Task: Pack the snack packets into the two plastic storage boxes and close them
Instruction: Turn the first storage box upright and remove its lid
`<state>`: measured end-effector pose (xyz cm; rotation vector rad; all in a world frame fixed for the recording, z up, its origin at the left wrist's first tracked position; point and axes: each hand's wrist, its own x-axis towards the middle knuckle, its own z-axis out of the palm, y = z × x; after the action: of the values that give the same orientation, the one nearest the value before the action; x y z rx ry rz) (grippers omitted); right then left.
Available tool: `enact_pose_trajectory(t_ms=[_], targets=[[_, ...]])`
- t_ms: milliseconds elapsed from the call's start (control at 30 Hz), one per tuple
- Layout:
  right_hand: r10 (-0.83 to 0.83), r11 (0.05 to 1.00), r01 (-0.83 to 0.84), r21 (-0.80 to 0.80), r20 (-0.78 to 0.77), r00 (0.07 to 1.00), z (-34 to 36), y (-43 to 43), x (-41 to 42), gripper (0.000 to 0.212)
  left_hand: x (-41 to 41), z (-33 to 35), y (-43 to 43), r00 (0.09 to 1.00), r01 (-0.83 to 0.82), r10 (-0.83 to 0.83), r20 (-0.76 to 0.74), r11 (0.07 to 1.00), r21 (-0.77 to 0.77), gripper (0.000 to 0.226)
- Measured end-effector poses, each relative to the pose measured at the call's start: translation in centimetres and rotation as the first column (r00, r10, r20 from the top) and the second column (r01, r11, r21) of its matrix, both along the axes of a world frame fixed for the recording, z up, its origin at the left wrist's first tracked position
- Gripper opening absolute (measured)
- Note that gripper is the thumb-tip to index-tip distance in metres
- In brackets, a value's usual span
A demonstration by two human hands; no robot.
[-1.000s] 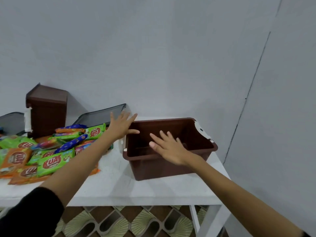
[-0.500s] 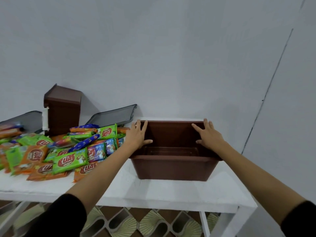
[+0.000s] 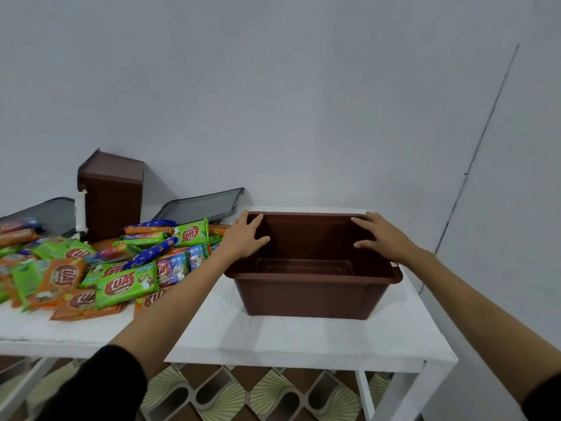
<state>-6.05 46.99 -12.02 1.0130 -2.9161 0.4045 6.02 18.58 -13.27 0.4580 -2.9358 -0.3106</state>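
An empty brown plastic box (image 3: 306,296) stands open on the white table (image 3: 288,338), its long side toward me. My left hand (image 3: 243,237) rests on the box's left rim, thumb hooked inside. My right hand (image 3: 384,238) lies on the right rim the same way. A pile of green, orange and blue snack packets (image 3: 100,262) covers the table left of the box. The second brown box (image 3: 110,194) stands on end behind the pile, against the wall. Two dark grey lids, one (image 3: 202,206) behind the packets and one (image 3: 45,214) at far left, lean near the wall.
A grey wall rises right behind the table, with a corner at the right. The table's front edge (image 3: 273,358) and right edge are close to the box. Patterned floor tiles (image 3: 230,396) show below the table.
The box was turned from skewed to square with the table edge. My right hand moved from over the box's middle to its right rim, my left from the packets to the left rim.
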Motion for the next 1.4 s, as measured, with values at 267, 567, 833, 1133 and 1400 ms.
enact_pose_trajectory(t_ms=[267,567,833,1133,1400], targets=[[-0.093,0.965,0.090,-0.248,0.001,0.996,-0.8,-0.5,0.9,0.063,0.9,0.0,-0.4,0.999,-0.022,0.024,-0.035,0.998,0.066,0.068],[-0.021,0.950,0.050,-0.309,0.098,0.995,-1.2,0.7,0.1,0.066,1.3,-0.1,-0.8,0.987,0.042,0.004,-0.163,0.960,0.275,0.057],[0.041,0.935,-0.018,-0.354,0.058,0.997,-1.2,1.1,0.2,0.039,1.3,0.1,-1.0,0.991,0.040,0.000,-0.135,0.956,0.292,0.053],[0.035,0.981,-0.035,-0.192,-0.005,0.999,-0.9,0.8,0.4,0.040,1.5,0.3,-0.5,0.995,0.005,0.021,-0.100,0.968,0.253,0.055],[0.084,0.965,-0.089,-0.249,-0.028,0.996,2.0,-1.7,0.0,0.041,0.9,2.2,-1.1,0.948,-0.036,0.129,-0.292,0.952,0.303,0.041]])
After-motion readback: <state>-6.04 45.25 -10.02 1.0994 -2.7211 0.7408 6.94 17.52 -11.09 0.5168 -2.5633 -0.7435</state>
